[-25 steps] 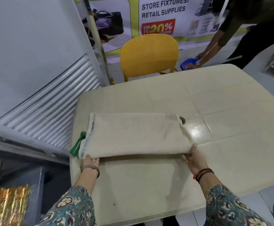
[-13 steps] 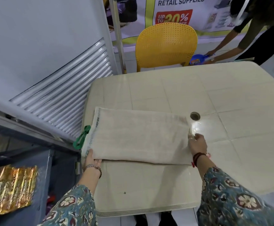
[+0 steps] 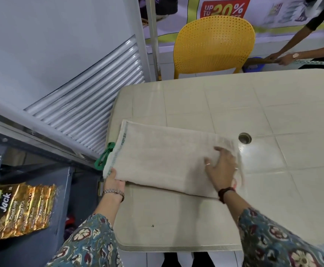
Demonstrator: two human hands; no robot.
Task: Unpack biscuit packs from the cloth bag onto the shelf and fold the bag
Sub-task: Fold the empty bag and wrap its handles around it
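Head view: folded cloth bag [image 3: 163, 160] under right hand [image 3: 222, 166].

We see a beige cloth bag [image 3: 167, 160] with a green handle [image 3: 105, 158] on a cream table [image 3: 234, 105], a yellow perforated chair [image 3: 214, 43], a shiny gold biscuit pack [image 3: 23, 211] on a grey shelf [image 3: 32, 249], and teal floral sleeves [image 3: 91, 245].

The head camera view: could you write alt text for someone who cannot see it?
A person's two hands fold a beige cloth bag on a cream table: the left hand grips its near-left corner, the right hand presses flat on top. Gold biscuit packs lie on a grey shelf at left; a yellow chair stands behind.
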